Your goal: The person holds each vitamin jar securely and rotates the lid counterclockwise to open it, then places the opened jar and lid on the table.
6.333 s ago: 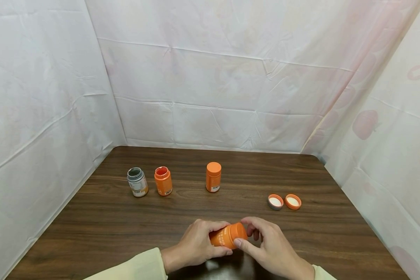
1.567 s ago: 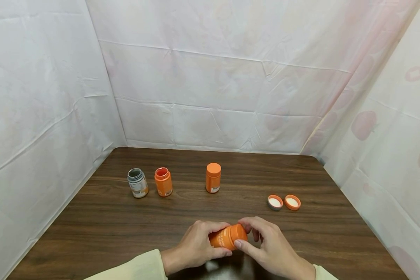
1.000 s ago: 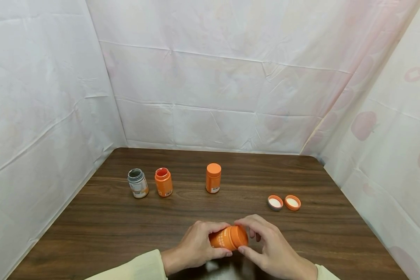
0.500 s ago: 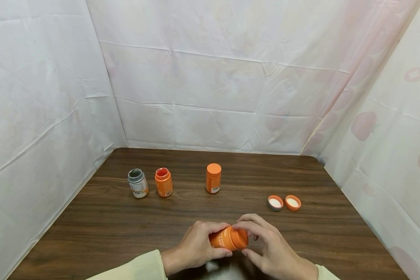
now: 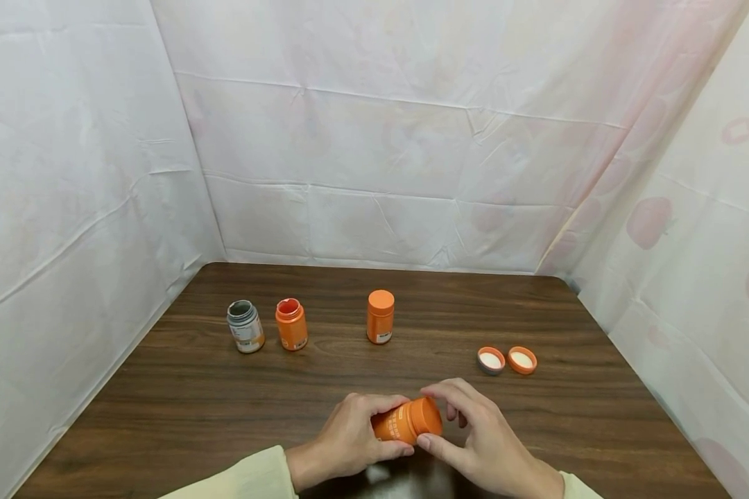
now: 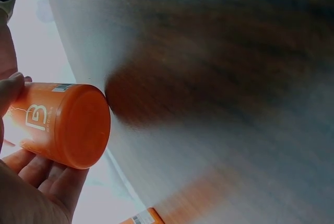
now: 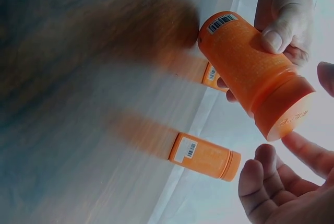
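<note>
My left hand point(image 5: 352, 431) grips an orange bottle point(image 5: 394, 424) with white lettering, tilted with its orange lid point(image 5: 426, 415) toward my right hand. In the left wrist view the bottle's base point(image 6: 86, 126) meets its own reflection on the table. My right hand point(image 5: 489, 443) surrounds the lid loosely, thumb below and index finger above in the head view. The right wrist view has the right index fingertip point(image 7: 290, 139) at the lid's rim and the thumb point(image 7: 326, 78) a little apart from it. The lid point(image 7: 286, 110) sits on the bottle's neck.
Farther back on the dark wooden table point(image 5: 181, 416) stands a lidded orange bottle point(image 5: 381, 317). At left are an uncapped grey-and-white bottle point(image 5: 246, 327) and an uncapped orange bottle point(image 5: 292, 324). A grey-sided lid point(image 5: 491, 361) and an orange lid point(image 5: 522, 360) lie upturned at right.
The right fingers have shifted around the lid. Half a second ago the thumb stood below it; now it overlaps the lid's lower edge in the head view. The left hand keeps its grip.
</note>
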A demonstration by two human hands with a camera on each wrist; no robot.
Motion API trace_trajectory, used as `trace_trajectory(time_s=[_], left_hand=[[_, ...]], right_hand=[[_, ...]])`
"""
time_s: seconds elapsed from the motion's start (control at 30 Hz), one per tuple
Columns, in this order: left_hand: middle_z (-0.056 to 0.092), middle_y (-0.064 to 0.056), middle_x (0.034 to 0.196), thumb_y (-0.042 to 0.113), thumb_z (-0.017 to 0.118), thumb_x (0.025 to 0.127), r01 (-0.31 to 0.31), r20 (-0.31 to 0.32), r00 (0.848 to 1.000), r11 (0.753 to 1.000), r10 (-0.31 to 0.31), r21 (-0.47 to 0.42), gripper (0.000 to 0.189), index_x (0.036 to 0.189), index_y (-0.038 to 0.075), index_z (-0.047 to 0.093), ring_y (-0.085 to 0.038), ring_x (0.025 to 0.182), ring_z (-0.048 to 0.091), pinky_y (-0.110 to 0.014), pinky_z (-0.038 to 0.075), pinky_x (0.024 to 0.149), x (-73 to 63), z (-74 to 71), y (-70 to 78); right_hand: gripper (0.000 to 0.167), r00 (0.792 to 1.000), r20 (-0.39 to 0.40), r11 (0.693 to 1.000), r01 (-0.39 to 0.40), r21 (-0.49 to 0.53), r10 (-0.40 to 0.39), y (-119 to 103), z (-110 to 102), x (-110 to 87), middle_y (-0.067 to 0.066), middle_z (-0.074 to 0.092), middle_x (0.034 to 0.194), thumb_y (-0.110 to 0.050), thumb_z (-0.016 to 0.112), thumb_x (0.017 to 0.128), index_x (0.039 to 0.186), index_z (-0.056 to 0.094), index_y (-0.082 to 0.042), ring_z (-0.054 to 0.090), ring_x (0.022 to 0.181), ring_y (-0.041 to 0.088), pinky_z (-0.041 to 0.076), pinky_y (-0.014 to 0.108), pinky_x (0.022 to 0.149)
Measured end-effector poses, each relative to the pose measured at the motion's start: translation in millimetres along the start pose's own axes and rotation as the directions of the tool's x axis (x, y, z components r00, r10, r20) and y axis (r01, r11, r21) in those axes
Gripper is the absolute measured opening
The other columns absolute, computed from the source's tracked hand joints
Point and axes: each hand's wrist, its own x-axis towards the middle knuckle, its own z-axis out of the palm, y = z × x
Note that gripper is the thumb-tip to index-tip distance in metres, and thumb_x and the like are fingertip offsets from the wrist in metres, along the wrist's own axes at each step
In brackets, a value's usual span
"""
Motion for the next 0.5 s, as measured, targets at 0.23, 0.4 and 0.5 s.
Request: trace_trajectory(time_s=[0.23, 0.4, 0.5], left_hand=[[0.072, 0.016, 0.105, 0.030, 0.091, 0.080, -0.003, -0.016, 1.000, 1.000, 0.003, 0.005, 0.047, 0.122, 0.026, 0.073, 0.002, 0.082, 0.061, -0.020, 0.051, 0.072, -0.9, 0.7, 0.4], [0.072, 0.015, 0.105, 0.029, 0.091, 0.079, -0.012, -0.026, 1.000, 1.000, 0.012, 0.012, 0.047, 0.122, 0.025, 0.073, 0.002, 0.082, 0.062, -0.020, 0.051, 0.071, -1.6, 1.4, 0.4], [0.072, 0.015, 0.105, 0.028, 0.092, 0.079, -0.015, -0.030, 0.999, 1.000, 0.015, 0.011, 0.047, 0.122, 0.024, 0.073, 0.002, 0.082, 0.062, -0.020, 0.051, 0.071, -1.5, 1.8, 0.6]], right_hand=[[0.047, 0.994, 0.034, 0.995, -0.100, -0.028, 0.101, 0.0, -0.4, -1.7, -0.010, 0.062, 0.103, -0.034, 0.084, 0.088, 0.128, 0.063, -0.022, 0.051, 0.076, 0.007, 0.047, 0.024, 0.062], [0.046, 0.995, 0.002, 0.994, -0.099, -0.043, 0.099, 0.9, 2.4, -2.5, -0.015, 0.061, 0.097, -0.033, 0.085, 0.086, 0.126, 0.064, -0.025, 0.050, 0.074, 0.005, 0.045, 0.023, 0.061], [0.044, 0.994, -0.004, 0.992, -0.114, -0.053, 0.113, 0.1, 3.1, -2.7, -0.017, 0.060, 0.095, -0.033, 0.085, 0.086, 0.124, 0.065, -0.026, 0.048, 0.073, 0.000, 0.045, 0.023, 0.060]])
